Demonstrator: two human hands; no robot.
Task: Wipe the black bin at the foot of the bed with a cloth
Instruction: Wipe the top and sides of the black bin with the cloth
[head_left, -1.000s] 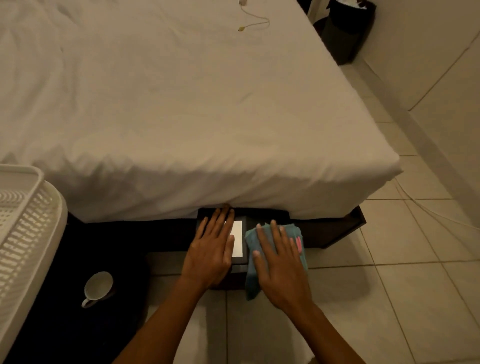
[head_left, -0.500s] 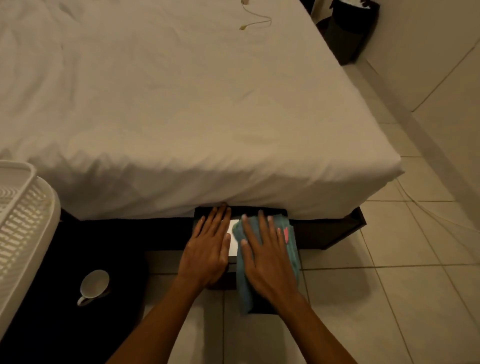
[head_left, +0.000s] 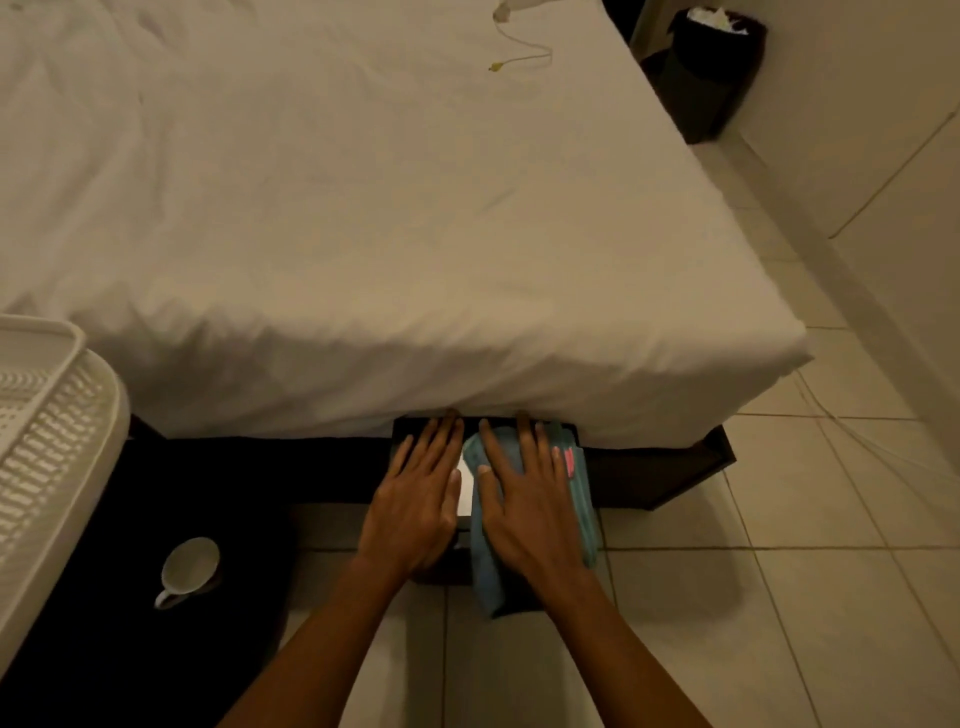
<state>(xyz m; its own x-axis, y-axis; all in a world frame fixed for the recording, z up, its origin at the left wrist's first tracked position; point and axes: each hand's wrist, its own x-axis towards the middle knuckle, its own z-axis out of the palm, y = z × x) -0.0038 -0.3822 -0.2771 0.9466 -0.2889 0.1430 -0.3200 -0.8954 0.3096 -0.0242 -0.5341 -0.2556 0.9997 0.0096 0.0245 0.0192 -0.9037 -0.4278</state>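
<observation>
Cloth (head_left: 576, 499) slid bedward; hands hide bin (head_left: 410, 428).

You have a plain white sheet (head_left: 363, 208) on the bed, a black bin (head_left: 410, 431) with a white rectangle (head_left: 465, 486) on top, and a teal-blue cloth (head_left: 576, 499) carrying 1 pink-red tag (head_left: 569, 461). The mug (head_left: 188, 569) is white, the slatted rack (head_left: 47, 441) cream, the mat (head_left: 130, 623) black, the floor tiles (head_left: 805, 571) pale beige with thin darker grout lines

Dim warm light, wide-angle edge distortion
</observation>
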